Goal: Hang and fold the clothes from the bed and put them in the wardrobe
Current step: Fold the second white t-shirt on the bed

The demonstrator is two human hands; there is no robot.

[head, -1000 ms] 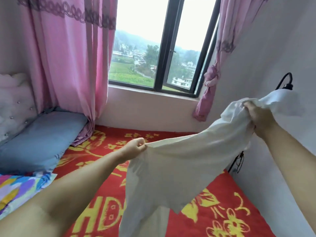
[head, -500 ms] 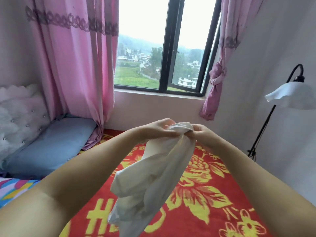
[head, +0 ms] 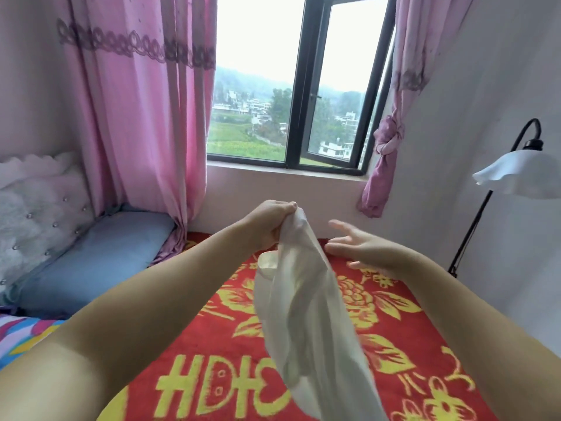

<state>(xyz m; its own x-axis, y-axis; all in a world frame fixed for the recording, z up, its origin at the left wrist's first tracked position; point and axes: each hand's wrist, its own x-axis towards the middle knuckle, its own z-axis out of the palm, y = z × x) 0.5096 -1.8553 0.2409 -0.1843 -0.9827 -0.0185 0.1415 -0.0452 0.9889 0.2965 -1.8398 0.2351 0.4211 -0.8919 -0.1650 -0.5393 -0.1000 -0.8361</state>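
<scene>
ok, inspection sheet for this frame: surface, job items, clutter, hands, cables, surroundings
Surface: bed under a red blanket with yellow flower print.
Job's things: white garment hanging bunched above the blanket; no wardrobe or hanger in view.
Clutter: blue pillow by the headboard; multicoloured cloth at the left edge.
Hands: left hand grips the garment's top; right hand open beside it, fingers spread, holding nothing.
Cables: nothing seen.
Surroundings: window, one pane ajar; pink curtains, the right one knotted; floor lamp by the right wall.
</scene>
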